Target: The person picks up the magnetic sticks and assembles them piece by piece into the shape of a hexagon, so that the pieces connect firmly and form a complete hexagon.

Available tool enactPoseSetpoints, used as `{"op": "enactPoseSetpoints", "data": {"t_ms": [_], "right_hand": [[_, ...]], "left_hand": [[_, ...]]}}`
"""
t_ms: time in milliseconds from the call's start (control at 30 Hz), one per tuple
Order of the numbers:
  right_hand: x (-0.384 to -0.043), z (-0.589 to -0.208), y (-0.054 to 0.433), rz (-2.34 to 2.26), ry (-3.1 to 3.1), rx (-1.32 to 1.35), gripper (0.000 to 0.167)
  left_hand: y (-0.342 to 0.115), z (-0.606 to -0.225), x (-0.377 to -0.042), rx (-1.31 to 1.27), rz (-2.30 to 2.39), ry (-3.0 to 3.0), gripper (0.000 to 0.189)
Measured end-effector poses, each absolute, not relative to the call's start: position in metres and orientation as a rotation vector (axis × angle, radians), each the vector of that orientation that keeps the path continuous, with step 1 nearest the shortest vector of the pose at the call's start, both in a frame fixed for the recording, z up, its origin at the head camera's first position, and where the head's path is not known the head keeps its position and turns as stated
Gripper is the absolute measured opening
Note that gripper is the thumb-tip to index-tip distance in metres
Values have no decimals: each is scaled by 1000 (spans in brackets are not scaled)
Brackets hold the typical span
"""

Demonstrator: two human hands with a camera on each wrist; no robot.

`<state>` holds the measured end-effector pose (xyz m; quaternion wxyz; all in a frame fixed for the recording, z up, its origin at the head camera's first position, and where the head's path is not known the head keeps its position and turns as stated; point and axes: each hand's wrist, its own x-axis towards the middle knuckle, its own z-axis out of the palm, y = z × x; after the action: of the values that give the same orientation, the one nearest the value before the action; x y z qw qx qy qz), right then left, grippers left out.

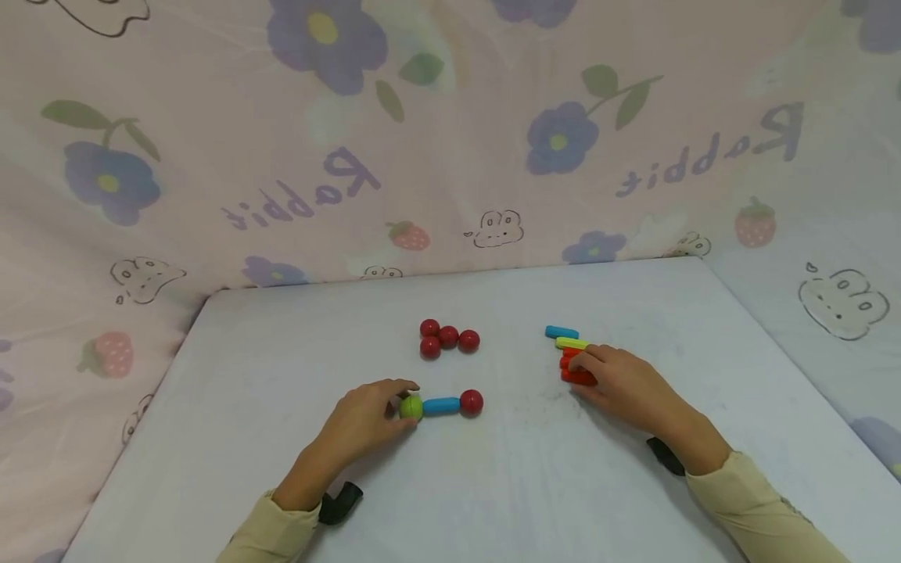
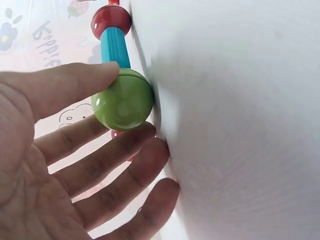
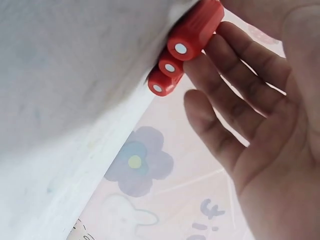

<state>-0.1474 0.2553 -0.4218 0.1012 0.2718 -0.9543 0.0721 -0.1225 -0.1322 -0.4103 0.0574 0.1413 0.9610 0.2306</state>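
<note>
My left hand [image 1: 366,418] holds a green ball [image 2: 122,100] between thumb and fingers. The ball touches one end of a blue magnetic rod [image 1: 441,406], whose other end meets a red ball [image 1: 472,403]; all three form a line on the table. To the right, my right hand [image 1: 629,391] has its fingers curled about the nearest of three red magnetic rods [image 3: 197,30]. These lie side by side with pale round ends showing in the right wrist view. Part of them is hidden by the hand in the head view.
Several red balls [image 1: 448,337] are clustered farther back on the white table [image 1: 317,328]. A yellow rod [image 1: 572,343] and another blue rod [image 1: 561,332] lie behind the red rods. A patterned cloth [image 1: 450,141] hangs beyond the table's back edge.
</note>
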Motion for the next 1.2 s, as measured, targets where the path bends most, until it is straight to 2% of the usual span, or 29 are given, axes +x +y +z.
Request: {"op": "enactPoseSetpoints", "data": {"t_ms": [500, 767, 1067, 1200], "right_hand": [[-149, -425, 256, 247, -2838, 826, 38], [-149, -422, 259, 207, -2930, 731, 35], [-146, -420, 258, 218, -2916, 777, 20], [-146, -420, 258, 225, -2919, 795, 20]], "left_hand": [[-134, -406, -125, 405, 692, 2919, 35], [-132, -406, -121, 417, 668, 2932, 32], [-132, -406, -121, 419, 660, 2946, 32], [-132, -407, -120, 413, 654, 2946, 32]]}}
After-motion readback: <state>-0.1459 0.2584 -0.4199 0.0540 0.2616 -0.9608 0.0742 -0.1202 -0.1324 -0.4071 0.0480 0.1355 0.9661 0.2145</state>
